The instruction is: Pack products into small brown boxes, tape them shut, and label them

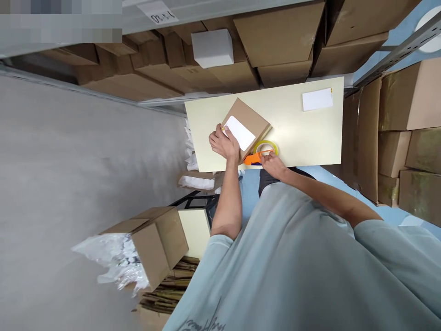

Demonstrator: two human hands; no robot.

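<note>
A brown cardboard box (243,110) lies turned at an angle on the pale tabletop (296,138), with a white label (240,133) on its upper face. My left hand (224,142) grips the box by its left side, the thumb resting over the label's edge. At the box's near right corner, my right hand (273,164) is closed on an orange tape dispenser (252,159). A roll of yellowish tape (276,147) is mounted on the dispenser. Whether tape runs from the dispenser to the box cannot be made out.
Farther right on the tabletop lies a white slip or flat pack (317,99). Behind the table, a metal shelf holds cardboard boxes and a small white box (212,48). Stacked cartons (399,105) stand at right. An open carton (160,243) with plastic wrap is at lower left.
</note>
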